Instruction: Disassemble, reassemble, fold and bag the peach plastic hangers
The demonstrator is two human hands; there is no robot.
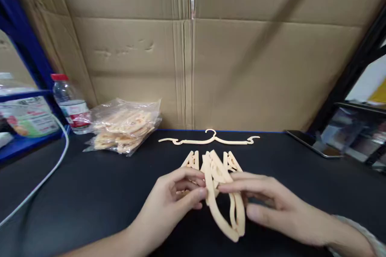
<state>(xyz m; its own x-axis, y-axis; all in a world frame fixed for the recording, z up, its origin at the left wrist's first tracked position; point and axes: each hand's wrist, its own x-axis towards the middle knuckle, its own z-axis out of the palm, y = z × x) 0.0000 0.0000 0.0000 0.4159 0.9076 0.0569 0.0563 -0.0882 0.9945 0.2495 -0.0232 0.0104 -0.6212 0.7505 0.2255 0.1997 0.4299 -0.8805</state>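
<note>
Between my two hands is a folded cream plastic clothes hanger (215,211), tilted up off the black table, with its long curved arms pointing down towards me. My left hand (169,200) pinches its left arm between thumb and fingers. On the other side, my right hand (274,202) has its fingers closed around the right part. Just behind lie more folded hangers (190,160), partly hidden by my hands and the held one. Farther back, an unfolded hanger (199,141) lies flat with its hook towards the cardboard.
At the back left, a clear plastic bag (129,122) of folded hangers lies beside a red-capped bottle (70,104). A white cable (50,178) crosses the left side of the table. Cardboard (271,68) walls off the back. A dark flat device (312,144) lies at the right.
</note>
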